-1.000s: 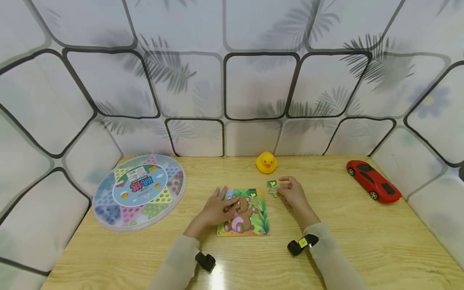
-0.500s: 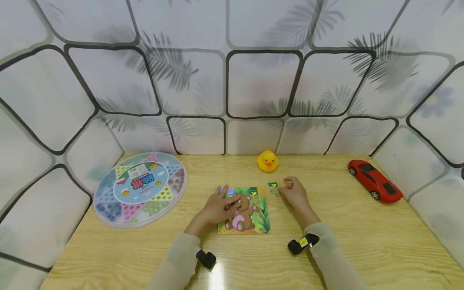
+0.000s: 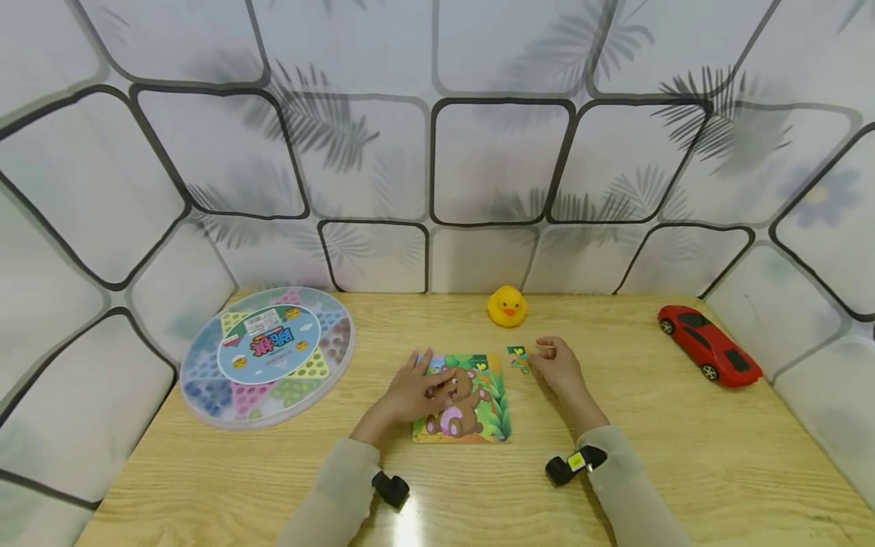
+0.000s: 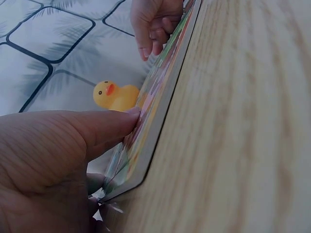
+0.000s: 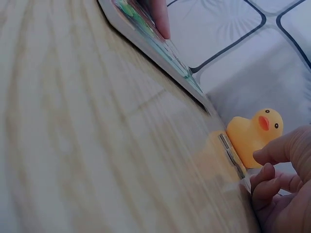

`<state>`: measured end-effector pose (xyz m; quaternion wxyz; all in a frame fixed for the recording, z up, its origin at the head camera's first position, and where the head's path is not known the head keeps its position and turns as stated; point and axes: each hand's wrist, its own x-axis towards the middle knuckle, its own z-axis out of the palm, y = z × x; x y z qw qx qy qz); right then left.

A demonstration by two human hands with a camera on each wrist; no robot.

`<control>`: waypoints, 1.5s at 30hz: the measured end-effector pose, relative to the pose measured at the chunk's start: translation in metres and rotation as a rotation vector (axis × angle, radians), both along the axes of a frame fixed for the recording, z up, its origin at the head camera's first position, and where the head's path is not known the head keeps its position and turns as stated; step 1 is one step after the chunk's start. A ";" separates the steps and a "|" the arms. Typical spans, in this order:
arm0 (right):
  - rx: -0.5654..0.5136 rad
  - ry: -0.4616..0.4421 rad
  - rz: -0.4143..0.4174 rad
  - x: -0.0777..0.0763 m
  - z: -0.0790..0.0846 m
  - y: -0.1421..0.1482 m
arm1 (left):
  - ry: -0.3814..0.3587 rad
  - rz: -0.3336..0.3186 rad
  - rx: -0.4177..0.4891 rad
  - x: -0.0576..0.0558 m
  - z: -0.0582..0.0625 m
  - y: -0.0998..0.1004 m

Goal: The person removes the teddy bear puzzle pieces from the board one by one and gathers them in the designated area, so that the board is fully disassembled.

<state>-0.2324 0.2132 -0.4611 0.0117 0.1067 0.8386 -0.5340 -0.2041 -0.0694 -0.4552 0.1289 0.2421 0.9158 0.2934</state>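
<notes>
A bear jigsaw puzzle (image 3: pixel 494 406) lies flat on the wooden table. My left hand (image 3: pixel 410 391) rests on its left part with fingers spread, hiding some of the picture. In the left wrist view, the thumb (image 4: pixel 114 127) touches the top face near the edge. A small jigsaw piece (image 3: pixel 517 352), green and yellow, lies right of the puzzle's upper corner. Beside it is my right hand (image 3: pixel 559 371), fingers loosely bent, tips close to the piece. In the right wrist view, the piece (image 5: pixel 232 156) is flat beside the fingertips; nothing shows between thumb and forefinger.
A yellow rubber duck (image 3: pixel 507 308) sits behind the jigsaw piece. At the left lies a round Chinese checkers box (image 3: pixel 269 355); a red toy car (image 3: pixel 709 346) stands at the far right. Patterned cloth walls (image 3: pixel 502 163) border the table (image 3: pixel 437 494).
The right hand's fingers have shifted slightly off the jigsaw piece, which shows flat on the table. The left hand stays on the puzzle. The head view has shifted a little.
</notes>
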 end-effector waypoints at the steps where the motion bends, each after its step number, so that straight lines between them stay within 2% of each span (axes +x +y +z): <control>1: -0.006 0.002 -0.001 0.000 0.000 0.000 | 0.001 -0.001 0.003 0.000 0.000 0.000; 15: -0.033 0.036 0.026 0.004 0.003 -0.004 | -0.016 0.011 0.010 0.000 -0.002 -0.001; 32: -0.107 0.052 0.132 0.010 0.010 -0.031 | -0.010 0.008 0.009 0.000 -0.002 -0.001; 36: -0.120 0.060 0.181 0.012 0.009 -0.041 | -0.002 0.004 0.007 0.000 -0.003 -0.001; 45: -0.082 0.061 0.258 0.016 0.005 -0.060 | -0.002 -0.002 -0.001 0.000 -0.001 -0.001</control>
